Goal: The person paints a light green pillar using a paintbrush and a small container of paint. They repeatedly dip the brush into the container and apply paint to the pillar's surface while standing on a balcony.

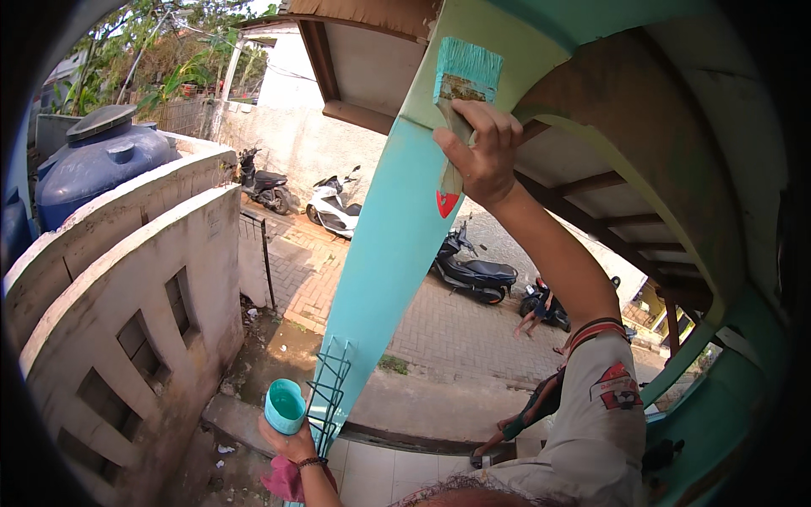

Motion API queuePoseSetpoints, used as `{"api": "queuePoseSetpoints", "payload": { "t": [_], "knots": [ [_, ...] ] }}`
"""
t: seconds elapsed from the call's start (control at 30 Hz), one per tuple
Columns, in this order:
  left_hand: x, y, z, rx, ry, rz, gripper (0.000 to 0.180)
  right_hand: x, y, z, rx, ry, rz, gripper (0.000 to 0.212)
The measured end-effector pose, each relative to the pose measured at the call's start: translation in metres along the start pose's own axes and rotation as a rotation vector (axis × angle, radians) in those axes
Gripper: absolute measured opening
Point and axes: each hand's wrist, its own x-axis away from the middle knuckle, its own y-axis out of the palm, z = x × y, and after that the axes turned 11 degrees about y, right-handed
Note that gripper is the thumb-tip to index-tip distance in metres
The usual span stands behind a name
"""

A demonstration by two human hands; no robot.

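Note:
My right hand (483, 150) is raised overhead, gripping a wooden-handled paintbrush (460, 93) whose turquoise bristles press against a slanted column (384, 262). The column is turquoise lower down and pale green above the brush. My left hand (283, 439) is held low, holding a small turquoise cup of paint (285, 405) next to the column's base, with a pink rag (287, 478) tucked under the wrist.
A pale concrete wall with window slots (135, 321) stands at left, a blue water tank (97, 160) behind it. Motorbikes (473, 272) are parked on the brick paving below. A person (524, 418) sits lower right. A brown arch (667, 152) and roof beams are overhead.

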Motion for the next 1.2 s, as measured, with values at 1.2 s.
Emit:
{"api": "queuePoseSetpoints", "payload": {
  "t": [1.2],
  "knots": [
    [0.003, 0.011, 0.003, 0.116, 0.003, 0.062, 0.089, -0.03, 0.117, 0.055, 0.408, -0.087, 0.122, 0.008]
  ]
}}
